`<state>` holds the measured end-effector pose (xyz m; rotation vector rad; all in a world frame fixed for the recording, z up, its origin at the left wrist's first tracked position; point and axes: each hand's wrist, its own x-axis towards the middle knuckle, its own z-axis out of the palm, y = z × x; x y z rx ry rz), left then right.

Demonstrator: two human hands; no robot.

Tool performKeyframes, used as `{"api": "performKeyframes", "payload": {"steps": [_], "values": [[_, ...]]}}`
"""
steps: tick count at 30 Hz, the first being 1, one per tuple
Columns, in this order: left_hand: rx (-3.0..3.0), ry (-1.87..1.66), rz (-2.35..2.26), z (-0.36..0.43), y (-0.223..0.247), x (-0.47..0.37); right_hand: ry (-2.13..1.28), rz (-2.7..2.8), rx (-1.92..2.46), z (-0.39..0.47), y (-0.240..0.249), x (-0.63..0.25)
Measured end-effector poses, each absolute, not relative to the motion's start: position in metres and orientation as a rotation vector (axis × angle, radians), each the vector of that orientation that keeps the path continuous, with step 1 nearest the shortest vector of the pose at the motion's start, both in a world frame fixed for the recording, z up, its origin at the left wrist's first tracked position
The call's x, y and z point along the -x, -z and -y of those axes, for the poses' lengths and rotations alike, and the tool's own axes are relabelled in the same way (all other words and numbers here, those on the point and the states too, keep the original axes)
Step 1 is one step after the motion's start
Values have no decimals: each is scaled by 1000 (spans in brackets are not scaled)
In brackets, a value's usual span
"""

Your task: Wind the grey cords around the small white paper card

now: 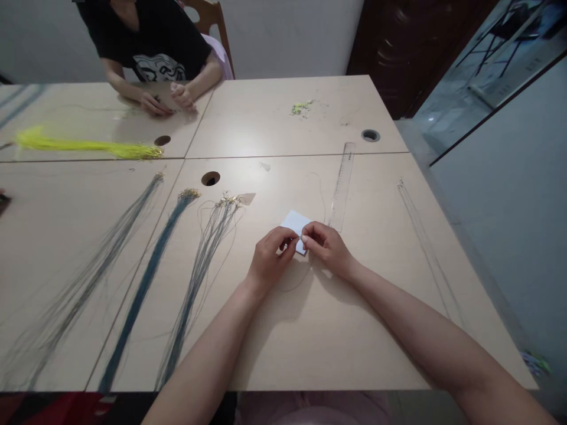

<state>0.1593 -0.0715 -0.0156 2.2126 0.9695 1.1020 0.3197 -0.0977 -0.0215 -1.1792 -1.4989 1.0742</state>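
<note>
My left hand (273,252) and my right hand (326,245) meet fingertip to fingertip over a small white square (295,221), perhaps paper or a pad. Both are closed in a pinch on a thin cord (296,289), whose loose part curves over the table below them. What exactly sits between the fingertips is too small to make out. A clear ruler (342,188) lies just beyond my right hand. Left of my hands lies a bundle of grey cords (199,265) with metal clasps at its far end.
Further left are a blue cord bundle (153,283), another grey bundle (115,242) and a yellow bundle (88,145). A few cords (420,227) lie at the right. Yellow scraps (302,108) and cable holes (371,136) mark the far side, where another person (150,53) sits working.
</note>
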Motion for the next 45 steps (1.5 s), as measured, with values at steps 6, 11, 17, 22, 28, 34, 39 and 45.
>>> {"api": "performKeyframes", "payload": {"steps": [6,11,17,22,28,34,39,45], "values": [[-2221,-1079,-969,72,15,-159,-1065,1506,1166,98,20,-320],[-2225,-1079,-952,71,14,-159,-1079,1501,1176,99,20,-319],[-2234,-1085,-949,71,15,-159,-1078,1500,1157,99,21,-320],[-2235,-1092,-948,71,14,-159,-1077,1500,1154,98,22,-320],[-2240,-1062,-932,71,12,-158,-1086,1500,1157,98,22,-320],[-2239,-1055,-914,71,12,-158,-1103,1496,1139,98,22,-321],[-2241,-1052,-907,71,13,-159,-1101,1503,1151,98,23,-322],[-2228,-1043,-915,71,12,-159,-1117,1502,1151,98,23,-321]]}}
